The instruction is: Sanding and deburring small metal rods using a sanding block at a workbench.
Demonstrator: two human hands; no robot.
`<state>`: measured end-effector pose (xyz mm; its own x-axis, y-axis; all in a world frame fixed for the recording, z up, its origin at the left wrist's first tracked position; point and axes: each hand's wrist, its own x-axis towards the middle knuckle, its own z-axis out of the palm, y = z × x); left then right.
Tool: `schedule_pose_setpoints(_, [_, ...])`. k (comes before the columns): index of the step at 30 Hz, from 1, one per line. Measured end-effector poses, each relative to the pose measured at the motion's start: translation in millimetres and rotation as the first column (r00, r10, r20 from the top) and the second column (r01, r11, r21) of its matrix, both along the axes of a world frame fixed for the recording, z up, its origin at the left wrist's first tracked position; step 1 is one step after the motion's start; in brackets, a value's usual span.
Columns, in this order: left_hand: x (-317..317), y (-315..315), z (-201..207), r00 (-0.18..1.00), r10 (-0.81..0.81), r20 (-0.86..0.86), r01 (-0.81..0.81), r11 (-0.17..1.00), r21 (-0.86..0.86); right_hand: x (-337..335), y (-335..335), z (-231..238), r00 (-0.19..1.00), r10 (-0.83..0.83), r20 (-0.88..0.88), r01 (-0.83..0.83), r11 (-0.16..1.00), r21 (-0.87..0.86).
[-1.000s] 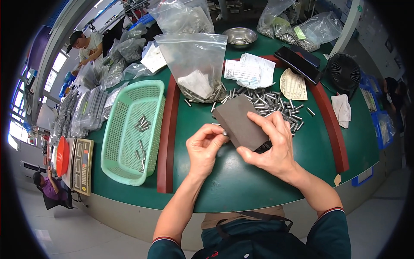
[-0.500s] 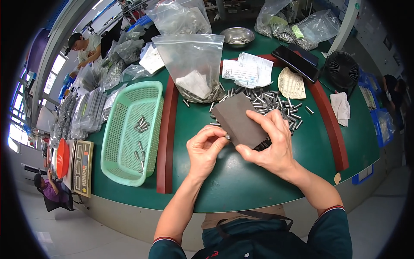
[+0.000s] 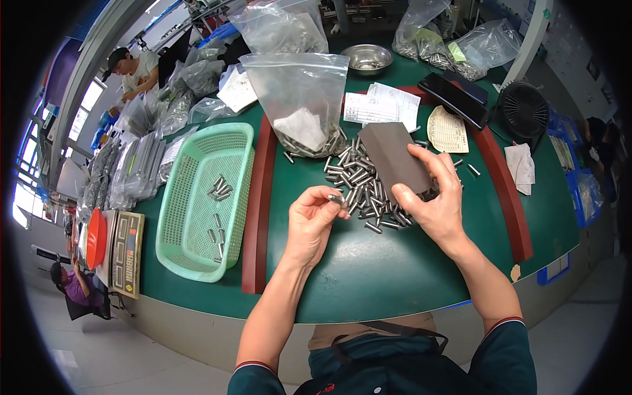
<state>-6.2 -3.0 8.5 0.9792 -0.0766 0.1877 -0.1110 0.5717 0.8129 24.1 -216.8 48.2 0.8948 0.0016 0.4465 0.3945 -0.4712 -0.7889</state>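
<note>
Between the thumb and fingers of my left hand (image 3: 312, 224) is a small metal pin (image 3: 336, 199), held just in front of the heap. My right hand (image 3: 438, 197) grips a dark brown rectangular block (image 3: 395, 155) by its right side, thumb near its lower edge and fingers on top. The block is tilted above a heap of shiny metal pins (image 3: 359, 172) on the green table and hides part of them. Left of my hands, a mint-green plastic basket (image 3: 172, 227) has several pins in it.
Dark red bars (image 3: 255, 217) frame the work area. Behind the heap stand a clear zip bag (image 3: 296, 85) of pins, papers (image 3: 372, 108), a metal bowl (image 3: 367, 59) and a black phone (image 3: 454, 99). A fan (image 3: 523, 108) is at right, a scale (image 3: 126, 253) at left. Two people sit farther left.
My right hand has carried the block away to the right and slightly up, uncovering more pins. My left hand, with its pin, has parted from the block's edge.
</note>
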Motion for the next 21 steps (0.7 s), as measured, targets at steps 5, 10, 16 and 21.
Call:
schedule_pose_setpoints(5, [1.3,1.7,-2.0,0.996,-0.037,-0.075,0.029,0.994,-0.105,-6.8,3.4,-0.9,0.998,0.037,0.049,-0.033,0.997,-0.075])
schedule_pose_setpoints(10, [1.3,-0.7,-1.1,0.999,0.006,-0.039,-0.008,1.000,-0.031,-7.8,3.7,-3.3,0.996,0.049,0.077,-0.040,0.993,-0.112])
schedule_pose_setpoints(16, [1.5,-1.4,-0.8,0.998,0.054,-0.034,-0.055,0.998,-0.022,-10.7,7.5,-3.9,0.993,0.096,0.072,-0.084,0.984,-0.156])
schedule_pose_setpoints(21, [0.8,-2.7,1.9,0.996,0.083,-0.039,-0.082,0.996,0.042,-13.5,9.5,-4.6,0.986,0.126,0.109,-0.103,0.974,-0.202])
